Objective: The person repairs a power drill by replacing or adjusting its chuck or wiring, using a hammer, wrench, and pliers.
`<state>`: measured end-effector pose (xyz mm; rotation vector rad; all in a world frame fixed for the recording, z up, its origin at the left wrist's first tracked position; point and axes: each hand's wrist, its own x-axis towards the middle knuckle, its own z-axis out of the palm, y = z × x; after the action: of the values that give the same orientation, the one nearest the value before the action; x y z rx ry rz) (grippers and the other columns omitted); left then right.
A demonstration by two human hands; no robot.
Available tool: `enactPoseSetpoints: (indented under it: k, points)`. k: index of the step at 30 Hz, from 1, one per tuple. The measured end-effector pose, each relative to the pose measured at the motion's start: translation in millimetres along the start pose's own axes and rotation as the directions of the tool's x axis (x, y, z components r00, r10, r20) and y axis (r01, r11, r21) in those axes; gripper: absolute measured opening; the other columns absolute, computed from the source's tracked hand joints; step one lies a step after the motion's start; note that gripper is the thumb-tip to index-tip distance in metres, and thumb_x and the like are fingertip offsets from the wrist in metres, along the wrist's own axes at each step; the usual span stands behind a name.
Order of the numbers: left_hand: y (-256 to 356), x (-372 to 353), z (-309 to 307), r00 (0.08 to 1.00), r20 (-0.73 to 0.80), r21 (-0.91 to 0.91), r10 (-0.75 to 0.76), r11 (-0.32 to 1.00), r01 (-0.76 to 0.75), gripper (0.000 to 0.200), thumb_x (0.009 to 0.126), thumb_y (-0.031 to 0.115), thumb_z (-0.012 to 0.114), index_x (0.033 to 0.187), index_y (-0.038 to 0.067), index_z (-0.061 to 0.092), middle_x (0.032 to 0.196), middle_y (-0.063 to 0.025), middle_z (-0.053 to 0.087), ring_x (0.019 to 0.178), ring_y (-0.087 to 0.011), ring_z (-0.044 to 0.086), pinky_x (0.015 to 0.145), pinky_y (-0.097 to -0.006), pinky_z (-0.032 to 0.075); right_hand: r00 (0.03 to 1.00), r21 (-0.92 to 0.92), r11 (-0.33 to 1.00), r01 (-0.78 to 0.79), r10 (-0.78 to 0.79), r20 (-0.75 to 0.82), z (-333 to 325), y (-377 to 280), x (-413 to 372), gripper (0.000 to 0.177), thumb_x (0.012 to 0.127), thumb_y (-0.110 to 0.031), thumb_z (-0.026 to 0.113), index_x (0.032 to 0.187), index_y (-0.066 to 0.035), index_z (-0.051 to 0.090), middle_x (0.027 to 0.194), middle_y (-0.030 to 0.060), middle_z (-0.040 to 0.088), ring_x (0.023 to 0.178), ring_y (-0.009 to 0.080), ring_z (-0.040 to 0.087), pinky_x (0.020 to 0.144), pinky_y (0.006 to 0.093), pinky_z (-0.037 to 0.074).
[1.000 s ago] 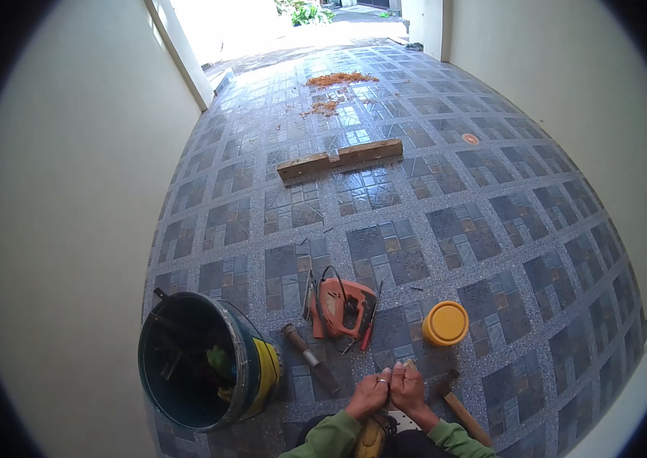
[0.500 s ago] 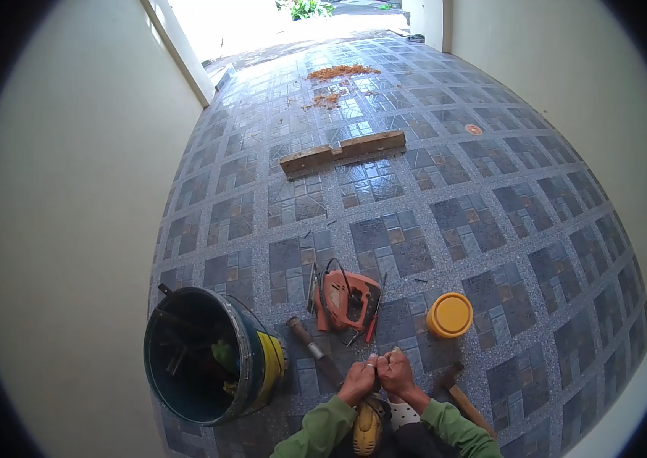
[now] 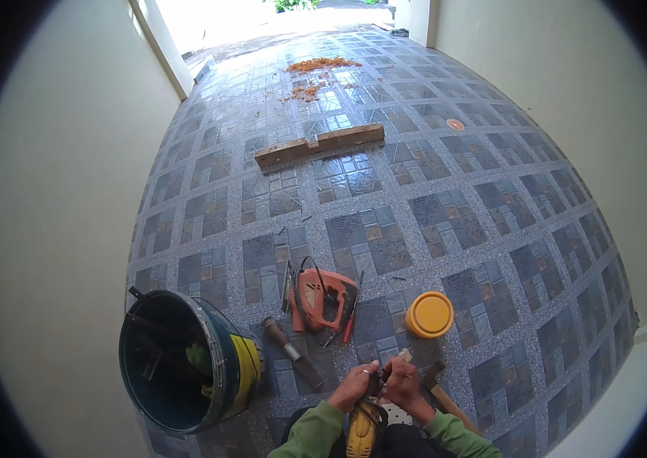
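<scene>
Head view: both hands low at the near edge, close together, over the yellow power tool [image 3: 361, 433]. Left hand [image 3: 354, 387]: fingers curled, thumb and index drawn in at the dark front end of the tool; exact contact too small to tell. Ring on one finger. Right hand [image 3: 403, 383]: fingers bent, thumb side turned toward the left hand, tips bunched; can't tell exactly what they pinch. Small pale block [image 3: 406, 356] shows at the far side of the right hand's fingers; grip on it partly hidden. Power tool sits nose-away between the forearms, black cord looped near its body. White dotted item [image 3: 397, 414] just right of it.

Around the hands: hammer [image 3: 451, 406] on the right, head pointing away, handle running near-right. Yellow-lidded tub [image 3: 429, 315] upright, far-right of the hands. Orange-red jigsaw [image 3: 322, 300] lies on its side beyond the hands, red-handled tool [image 3: 348, 328] just beside it. Chisel-like tool [image 3: 292, 352] lies diagonally between jigsaw and bucket [image 3: 212, 362]. Bucket at left: dark, yellow label, bars and a green item inside. Further out on the tiled floor [image 3: 434, 206]: notched timber [image 3: 319, 147], orange shavings [image 3: 324, 65] beyond it, round disc [image 3: 454, 124] to the right.
</scene>
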<state>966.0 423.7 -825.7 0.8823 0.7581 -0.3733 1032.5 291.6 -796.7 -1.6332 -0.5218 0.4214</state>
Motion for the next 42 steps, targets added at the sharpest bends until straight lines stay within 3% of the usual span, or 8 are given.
enactPoseSetpoints:
  k: [5, 8, 12, 18, 26, 30, 35, 42]
  points:
    - [14, -32, 59, 0.983, -0.029, 0.525, 0.183, 0.840, -0.141, 0.048, 0.099, 0.046, 0.052, 0.090, -0.001, 0.060, 0.085, -0.0123, 0.065, 0.080, -0.0189, 0.063, 0.073, -0.0337, 0.049, 0.927, -0.124, 0.964, -0.236, 0.185, -0.326, -38, 9, -34, 0.052, 0.100, -0.043, 0.051, 0.070, -0.001, 0.056, 0.055, 0.0011, 0.053, 0.045, 0.0108, 0.050, 0.045, 0.0326, 0.042]
    - [-9, -23, 67, 0.952, -0.132, 0.609, 0.275, 0.780, -0.141, 0.048, 0.099, 0.043, 0.054, 0.090, -0.004, 0.056, 0.081, -0.0198, 0.064, 0.077, -0.0296, 0.064, 0.072, -0.0403, 0.049, 0.479, 0.254, 0.434, -0.864, 0.864, 0.154, -72, -30, -51, 0.045, 0.098, -0.042, 0.055, 0.068, -0.008, 0.054, 0.056, 0.0006, 0.049, 0.047, 0.0106, 0.048, 0.042, 0.0281, 0.039]
    - [-27, -41, 72, 0.874, 0.001, 0.747, 0.486, 0.581, -0.324, 0.044, 0.099, 0.040, 0.055, 0.091, -0.003, 0.055, 0.078, -0.0207, 0.063, 0.073, -0.0328, 0.063, 0.070, -0.0423, 0.049, 0.350, 0.509, 0.086, -0.856, 0.822, 0.449, -78, -46, -53, 0.037, 0.099, -0.037, 0.055, 0.072, -0.011, 0.053, 0.060, 0.0001, 0.048, 0.048, 0.0108, 0.046, 0.041, 0.0270, 0.036]
    - [-15, -47, 57, 0.944, 0.083, 0.604, 0.318, 0.738, -0.302, 0.039, 0.099, 0.037, 0.057, 0.099, -0.001, 0.059, 0.078, -0.0094, 0.060, 0.073, -0.0175, 0.058, 0.068, -0.0338, 0.048, 0.855, -0.223, 0.949, -0.224, 0.301, 0.422, -83, -46, -46, 0.007, 0.097, -0.011, 0.052, 0.099, -0.005, 0.055, 0.066, 0.0027, 0.046, 0.060, 0.0181, 0.056, 0.054, 0.0344, 0.045]
    - [-19, -55, 28, 0.970, 0.187, 0.286, 0.158, 0.935, -0.208, 0.031, 0.096, 0.025, 0.061, 0.112, -0.001, 0.063, 0.099, -0.0070, 0.064, 0.091, -0.0115, 0.057, 0.080, -0.0281, 0.047, 0.693, -0.566, 0.661, 0.492, 0.097, 0.715, -86, -28, -36, 0.036, 0.086, -0.025, 0.070, 0.117, -0.011, 0.059, 0.097, 0.0074, 0.059, 0.077, 0.0293, 0.064, 0.063, 0.0375, 0.054]
    - [-1, -58, 20, 0.996, 0.033, 0.403, 0.080, 0.911, -0.086, 0.039, 0.095, 0.030, 0.061, 0.115, -0.004, 0.061, 0.104, -0.0128, 0.067, 0.094, -0.0136, 0.061, 0.082, -0.0280, 0.048, 0.913, -0.647, 0.759, 0.078, 0.206, 0.352, -100, -38, 40, 0.054, 0.081, -0.045, 0.076, 0.116, -0.005, 0.063, 0.111, 0.0139, 0.063, 0.089, 0.0305, 0.066, 0.072, 0.0410, 0.054]
    - [-21, -15, -12, 0.969, -0.171, 0.376, 0.181, 0.921, -0.105, 0.029, 0.095, 0.028, 0.060, 0.085, 0.001, 0.058, 0.076, -0.0018, 0.057, 0.067, -0.0110, 0.052, 0.061, -0.0286, 0.043, 0.912, -0.959, 0.098, -0.265, 0.347, -0.217, -89, 10, 123, 0.111, 0.071, -0.079, 0.064, 0.148, -0.005, 0.033, 0.127, 0.0352, 0.052, 0.111, 0.0470, 0.057, 0.089, 0.0503, 0.052]
    - [-7, -5, -27, 0.981, -0.185, 0.378, 0.067, 0.926, 0.008, 0.028, 0.093, 0.029, 0.065, 0.087, 0.002, 0.061, 0.075, -0.0014, 0.056, 0.066, -0.0110, 0.051, 0.059, -0.0292, 0.042, 0.813, -0.940, 0.199, -0.277, 0.570, -0.120, -93, 35, 135, 0.111, 0.069, -0.068, 0.068, 0.153, -0.012, 0.023, 0.131, 0.0358, 0.047, 0.115, 0.0481, 0.054, 0.093, 0.0516, 0.049]
